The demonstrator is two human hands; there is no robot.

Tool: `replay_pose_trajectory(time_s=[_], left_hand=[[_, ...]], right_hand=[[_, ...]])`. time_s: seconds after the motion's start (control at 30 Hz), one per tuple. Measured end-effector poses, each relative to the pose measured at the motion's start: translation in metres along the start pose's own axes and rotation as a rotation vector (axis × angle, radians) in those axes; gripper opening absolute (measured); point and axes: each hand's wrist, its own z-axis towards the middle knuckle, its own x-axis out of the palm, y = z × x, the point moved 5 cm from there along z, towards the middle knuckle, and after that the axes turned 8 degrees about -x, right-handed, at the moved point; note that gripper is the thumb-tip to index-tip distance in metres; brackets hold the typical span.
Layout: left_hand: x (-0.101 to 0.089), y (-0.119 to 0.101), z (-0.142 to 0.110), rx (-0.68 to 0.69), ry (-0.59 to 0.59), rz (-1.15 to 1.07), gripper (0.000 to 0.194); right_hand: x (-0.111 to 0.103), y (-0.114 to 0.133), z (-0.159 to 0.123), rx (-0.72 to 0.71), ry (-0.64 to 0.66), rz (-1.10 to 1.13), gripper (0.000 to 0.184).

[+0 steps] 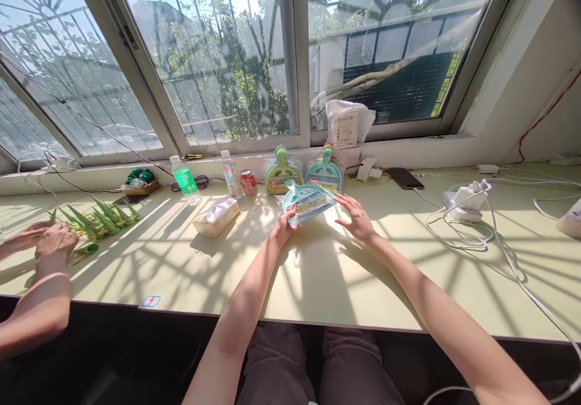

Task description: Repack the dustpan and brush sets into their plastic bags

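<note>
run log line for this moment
left hand: grips teal plastic dustpan set | right hand: open, at its right edge | behind: green plastic set, another teal set

Teal dustpan set [312,203], plastic-wrapped, tilted, handle [290,184] upper left, near two similar sets [325,171]

Frame centre: packaged dustpan set [313,202] between left hand [285,224] and right hand [357,218], above table [218,284]. Second set [284,172] and third set [327,169] stand behind, before sill [422,146]. Centre-left: can [248,183], bottles [185,181] behind tissue pack [216,216]. Centre-right: phone [405,178] on table, power adapter [469,199] nearer right edge. Upper centre-right: wrapped package [344,129] on sill.
</note>
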Motion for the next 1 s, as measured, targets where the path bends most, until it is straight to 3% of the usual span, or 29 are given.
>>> replay_pose_trajectory(time_s=[0.13,0.23,0.5,0.73,0.87,0.93,1.0], left_hand=[[0.006,0.011,0.001,-0.162,0.038,-0.046,0.034],[0.009,0.016,-0.001,-0.221,0.096,-0.029,0.039],[0.021,0.012,-0.016,-0.209,0.324,0.112,0.04],[0.036,0.008,-0.026,-0.17,0.307,0.17,0.034],[0.036,0.012,-0.022,-0.201,0.287,0.263,0.041],[0.036,0.011,-0.022,-0.211,0.266,0.289,0.046],[0.037,0.007,-0.024,-0.193,0.276,0.282,0.051]], right_hand=[[-0.005,0.004,0.002,0.075,-0.051,0.151,0.018],[-0.01,0.005,0.001,0.148,-0.104,0.232,0.008],[-0.014,-0.006,-0.004,0.219,-0.244,0.195,0.018],[-0.016,-0.017,-0.005,0.373,-0.356,0.258,0.021],[-0.006,-0.038,-0.012,0.642,-0.295,0.375,0.055],[0.0,-0.043,-0.015,0.755,-0.212,0.452,0.047],[0.005,-0.042,-0.015,0.777,-0.151,0.543,0.034]])
